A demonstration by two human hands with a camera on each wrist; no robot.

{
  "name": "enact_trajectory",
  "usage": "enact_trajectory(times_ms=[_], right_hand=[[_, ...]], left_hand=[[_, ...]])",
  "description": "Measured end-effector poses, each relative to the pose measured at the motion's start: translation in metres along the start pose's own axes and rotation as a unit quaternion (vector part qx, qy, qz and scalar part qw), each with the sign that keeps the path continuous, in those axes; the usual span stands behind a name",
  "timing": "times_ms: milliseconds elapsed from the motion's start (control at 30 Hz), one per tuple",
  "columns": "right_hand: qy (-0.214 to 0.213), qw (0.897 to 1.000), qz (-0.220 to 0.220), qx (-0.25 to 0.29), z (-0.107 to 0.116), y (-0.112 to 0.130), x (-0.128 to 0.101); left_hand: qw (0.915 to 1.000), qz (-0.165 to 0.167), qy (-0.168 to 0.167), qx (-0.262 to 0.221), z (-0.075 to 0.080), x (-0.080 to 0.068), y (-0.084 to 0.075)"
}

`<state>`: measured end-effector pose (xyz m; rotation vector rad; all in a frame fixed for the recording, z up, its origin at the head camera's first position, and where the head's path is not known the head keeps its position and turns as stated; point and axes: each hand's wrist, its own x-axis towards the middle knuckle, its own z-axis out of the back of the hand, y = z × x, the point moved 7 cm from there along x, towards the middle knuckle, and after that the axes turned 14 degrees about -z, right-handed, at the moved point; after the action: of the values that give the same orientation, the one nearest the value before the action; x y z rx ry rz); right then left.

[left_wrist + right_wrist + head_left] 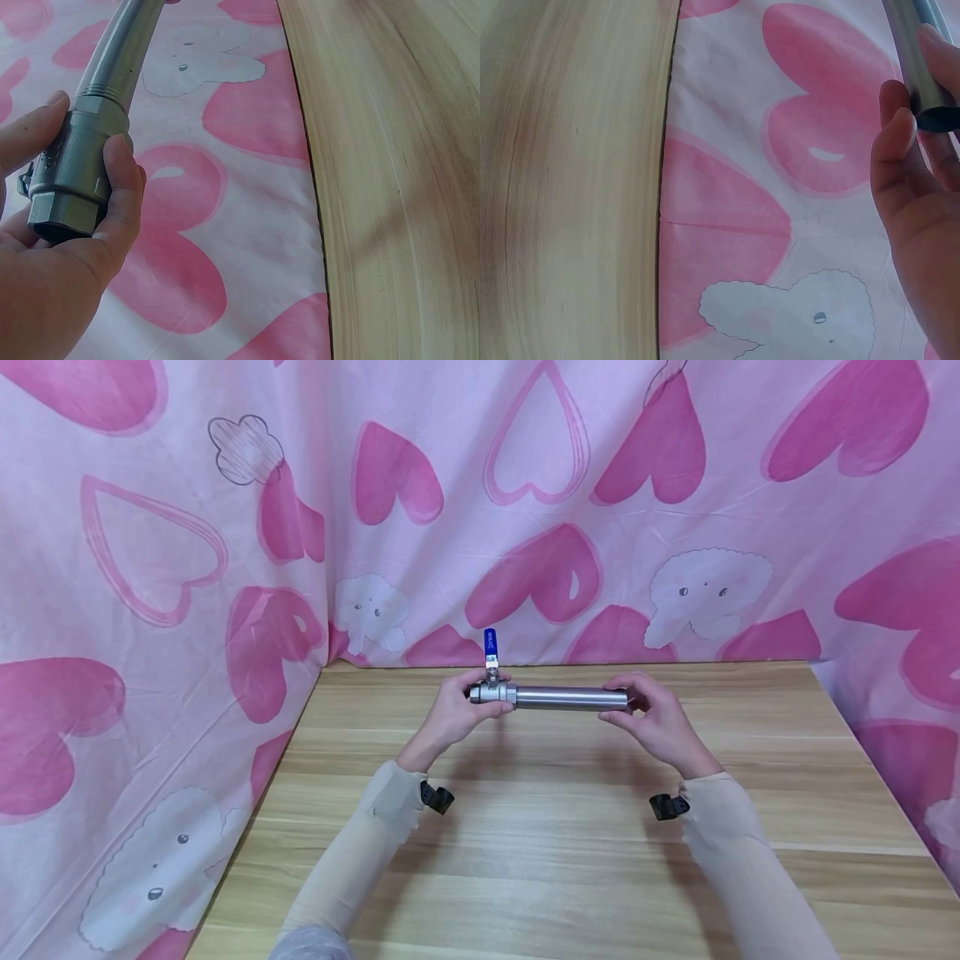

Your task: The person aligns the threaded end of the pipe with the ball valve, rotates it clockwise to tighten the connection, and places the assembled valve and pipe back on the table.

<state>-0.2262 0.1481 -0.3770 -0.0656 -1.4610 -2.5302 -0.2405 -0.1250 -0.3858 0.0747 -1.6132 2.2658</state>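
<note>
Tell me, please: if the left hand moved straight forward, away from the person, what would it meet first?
Probably the pink heart-print cloth hanging behind the table. The left hand holds the valve above the tabletop, and nothing shows between it and the cloth, though depth is unclear.

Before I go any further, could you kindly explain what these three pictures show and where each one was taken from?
There is no machine here: a person works with two bare hands. The wide picture comes from a camera worn on the head, looking down at a wooden table backed by a pink heart-patterned cloth. The two close pictures come from small cameras strapped to each wrist.

Both hands hold one metal piece above the table, level. The left hand grips the valve, which has a blue handle pointing up. The right hand holds the far end of the metal pipe joined to that valve. Nothing else is seen lying on the table.
</note>
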Motion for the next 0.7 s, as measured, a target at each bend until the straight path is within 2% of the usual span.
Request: enact_trajectory(times_ms=[200, 500, 700], right_hand=[[0.003, 1.0, -0.006, 0.006, -0.001, -0.014, 0.004], [0.008, 0.999, -0.032, 0.0, 0.0, -0.017, 0.005], [0.01, 1.0, -0.027, 0.003, 0.0, -0.016, 0.005]], left_hand=[[1.0, -0.001, 0.002, 0.001, 0.0, 0.0, -0.001], [1.0, 0.002, 0.002, -0.003, 0.0, 0.0, -0.002], [1.0, 0.004, 0.003, -0.002, 0.0, 0.001, -0.001]])
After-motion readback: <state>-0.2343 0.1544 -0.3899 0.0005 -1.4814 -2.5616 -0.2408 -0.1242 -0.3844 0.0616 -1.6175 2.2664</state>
